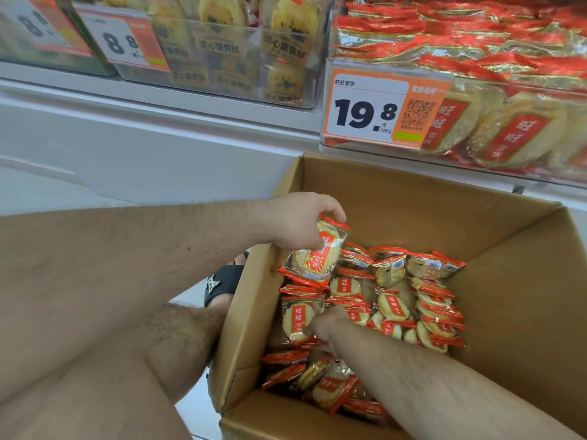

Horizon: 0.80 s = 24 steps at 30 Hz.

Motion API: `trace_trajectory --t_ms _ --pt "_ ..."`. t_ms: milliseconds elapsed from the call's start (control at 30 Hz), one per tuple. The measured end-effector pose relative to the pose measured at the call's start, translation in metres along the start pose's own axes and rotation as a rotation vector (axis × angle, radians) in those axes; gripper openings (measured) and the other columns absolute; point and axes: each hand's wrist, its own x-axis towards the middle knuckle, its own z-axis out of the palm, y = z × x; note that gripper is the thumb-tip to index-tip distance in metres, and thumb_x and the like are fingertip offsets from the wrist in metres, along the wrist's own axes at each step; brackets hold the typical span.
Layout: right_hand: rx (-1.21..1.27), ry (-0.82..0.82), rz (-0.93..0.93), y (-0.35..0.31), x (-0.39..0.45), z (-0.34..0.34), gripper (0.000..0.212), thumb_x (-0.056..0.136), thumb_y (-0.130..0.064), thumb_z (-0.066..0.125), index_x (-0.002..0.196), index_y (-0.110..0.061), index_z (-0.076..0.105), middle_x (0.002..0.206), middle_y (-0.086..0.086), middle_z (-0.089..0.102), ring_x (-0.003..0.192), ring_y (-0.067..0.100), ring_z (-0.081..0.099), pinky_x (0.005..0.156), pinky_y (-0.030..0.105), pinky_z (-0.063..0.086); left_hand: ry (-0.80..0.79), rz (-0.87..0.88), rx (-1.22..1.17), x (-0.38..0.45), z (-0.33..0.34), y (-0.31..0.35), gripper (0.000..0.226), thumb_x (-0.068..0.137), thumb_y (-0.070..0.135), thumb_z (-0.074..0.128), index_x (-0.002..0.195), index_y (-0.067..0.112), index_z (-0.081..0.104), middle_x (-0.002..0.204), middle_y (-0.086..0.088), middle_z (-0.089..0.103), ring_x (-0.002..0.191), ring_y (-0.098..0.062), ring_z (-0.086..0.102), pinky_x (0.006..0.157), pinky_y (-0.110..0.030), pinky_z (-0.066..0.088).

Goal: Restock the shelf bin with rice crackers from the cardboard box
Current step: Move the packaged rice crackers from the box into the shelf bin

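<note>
An open cardboard box stands on the floor below the shelf, its bottom covered with several red-and-clear rice cracker packets. My left hand grips a small stack of packets by the top edge, held over the box's left side. My right hand reaches down among the packets in the box; it is blurred and its fingers are hidden. The clear shelf bin at upper right is heaped with the same packets and carries a 19.8 price tag.
To the left on the shelf stands another clear bin of yellow pastries with an 8.8 tag. A white shelf front runs across. My knee and a black sandal sit left of the box.
</note>
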Motion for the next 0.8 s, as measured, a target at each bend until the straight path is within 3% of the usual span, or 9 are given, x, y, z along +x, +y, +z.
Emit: trace_trajectory --t_ms 133,267,367,533,600,700,800 --pt "0.141 -0.033 -0.075 0.002 -0.019 -0.061 0.038 0.074 -0.005 0.083 0.105 -0.012 0.061 0.099 0.007 0.067 0.094 0.024 0.064 0.066 0.032 0.059 -0.036 0.018 -0.008 0.002 -0.001 0.003 0.058 0.083 0.003 0.062 0.129 0.039 0.054 0.121 0.011 0.056 0.096 -0.009 0.061 0.077 -0.034 0.060" --pt "0.170 -0.068 -0.178 0.004 -0.068 -0.153 0.028 0.078 -0.003 0.079 0.098 -0.016 0.065 0.105 0.004 0.069 0.097 0.020 0.063 0.067 0.031 0.057 -0.055 0.033 -0.071 0.003 -0.005 0.009 0.059 0.082 0.001 0.062 0.125 0.040 0.055 0.122 0.010 0.056 0.097 -0.008 0.062 0.076 -0.032 0.060" --pt "0.122 -0.046 -0.295 0.000 -0.115 -0.212 0.020 0.080 -0.001 0.075 0.085 -0.016 0.062 0.090 0.004 0.072 0.087 0.020 0.064 0.078 0.036 0.052 -0.006 0.077 -0.118 0.005 -0.008 0.022 0.058 0.080 0.000 0.062 0.122 0.040 0.056 0.126 0.010 0.054 0.099 -0.011 0.064 0.081 -0.040 0.059" --pt "0.246 -0.213 -0.547 -0.014 -0.186 -0.246 0.031 0.070 -0.008 0.080 0.093 -0.011 0.059 0.091 0.009 0.072 0.085 0.020 0.066 0.080 0.031 0.047 -0.046 0.121 -0.341 -0.001 -0.009 0.052 0.056 0.071 0.001 0.062 0.110 0.041 0.061 0.114 -0.007 0.066 0.101 -0.038 0.066 0.082 -0.052 0.055" --pt "0.291 -0.233 -0.622 -0.022 -0.201 -0.242 0.032 0.066 -0.007 0.078 0.092 -0.008 0.060 0.086 0.011 0.071 0.080 0.019 0.068 0.072 0.027 0.051 -0.113 0.152 -0.492 -0.006 -0.009 0.064 0.060 0.061 0.006 0.060 0.113 0.036 0.061 0.115 -0.014 0.066 0.092 -0.031 0.066 0.074 -0.041 0.055" --pt "0.203 -0.102 -0.712 -0.038 -0.209 -0.236 0.028 0.068 -0.001 0.081 0.085 -0.010 0.060 0.078 0.011 0.066 0.073 0.018 0.064 0.068 0.026 0.051 -0.180 0.216 -0.672 -0.015 -0.012 0.081 0.060 0.059 0.009 0.060 0.115 0.029 0.059 0.112 -0.013 0.066 0.088 -0.019 0.064 0.070 -0.029 0.053" --pt "0.213 -0.025 -0.732 -0.045 -0.211 -0.234 0.029 0.071 0.004 0.081 0.088 -0.007 0.060 0.077 0.009 0.067 0.068 0.015 0.063 0.064 0.023 0.052 -0.037 0.304 -0.618 -0.018 -0.017 0.092 0.052 0.073 0.005 0.079 0.113 0.033 0.060 0.120 -0.003 0.063 0.092 -0.012 0.067 0.078 -0.029 0.056"
